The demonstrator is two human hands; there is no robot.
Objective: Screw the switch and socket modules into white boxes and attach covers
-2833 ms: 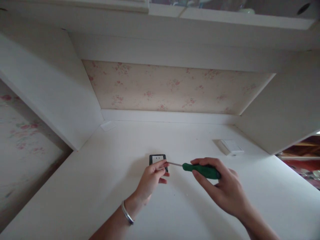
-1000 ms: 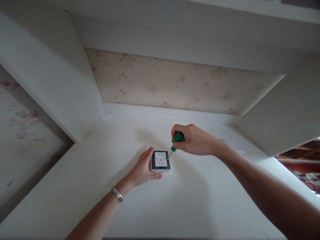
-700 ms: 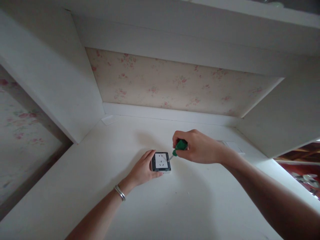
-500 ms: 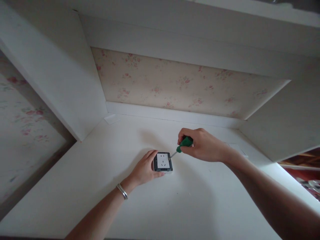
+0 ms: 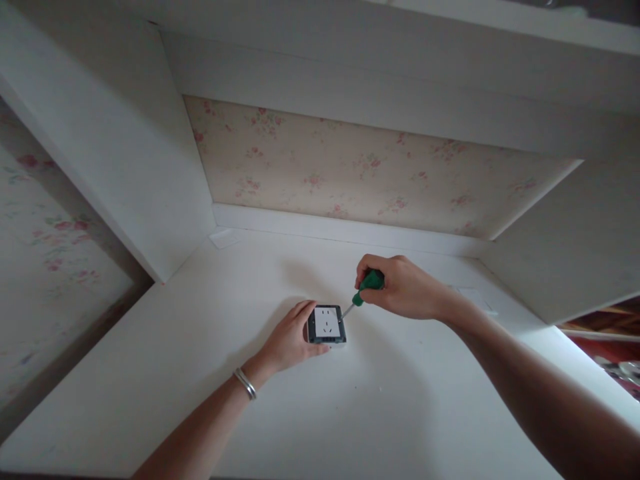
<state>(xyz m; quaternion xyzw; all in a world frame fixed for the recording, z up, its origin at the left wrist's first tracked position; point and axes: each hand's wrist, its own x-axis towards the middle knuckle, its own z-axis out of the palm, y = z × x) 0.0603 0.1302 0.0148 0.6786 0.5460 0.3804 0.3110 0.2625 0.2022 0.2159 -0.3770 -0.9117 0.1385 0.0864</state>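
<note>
A wall socket with a white slotted face and a dark frame sits in a white box on the white surface. My left hand grips it from the left, fingers along the far side and thumb along the near side. Closed around the green handle of a screwdriver is my right hand, to the right of the socket. The shaft slants down to the left, and its tip meets the right side of the dark frame. Whatever screw lies under the tip is too small to make out.
The white surface spreads around the socket. A flat white piece lies in the back left corner, and another flat white piece lies behind my right forearm. White panels and flowered wallpaper enclose the space.
My right hand and the screwdriver handle have shifted very slightly, with the tip still at the socket's right side. My left hand keeps its hold on the socket.
</note>
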